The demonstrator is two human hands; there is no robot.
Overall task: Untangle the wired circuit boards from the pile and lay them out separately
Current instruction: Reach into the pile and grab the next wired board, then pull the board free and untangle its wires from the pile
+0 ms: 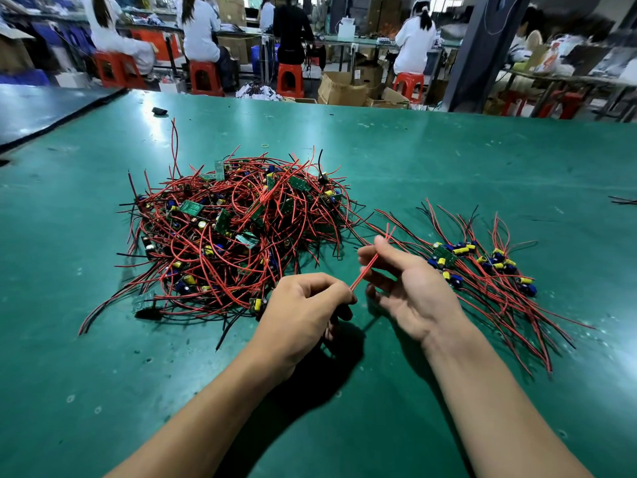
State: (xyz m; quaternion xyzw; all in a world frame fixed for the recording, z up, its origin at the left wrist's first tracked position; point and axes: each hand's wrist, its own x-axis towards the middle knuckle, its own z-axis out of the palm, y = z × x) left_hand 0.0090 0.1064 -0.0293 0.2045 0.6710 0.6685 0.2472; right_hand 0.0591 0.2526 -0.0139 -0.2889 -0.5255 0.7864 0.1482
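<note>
A tangled pile (234,229) of small green circuit boards with red and black wires lies on the green table (448,160), left of centre. To its right, several separated boards (482,263) lie spread out with their wires fanned toward me. My left hand (303,312) sits at the pile's near right edge, fingers curled, pinching the lower end of a red wire (363,272). My right hand (410,284), palm up, holds the same wire's upper part between thumb and fingers. The board on that wire is hidden.
A small black object (159,111) lies far back on the table. A loose black wire (624,201) pokes in at the right edge. Beyond the table, people sit on red stools (289,79) at benches among cardboard boxes (341,88).
</note>
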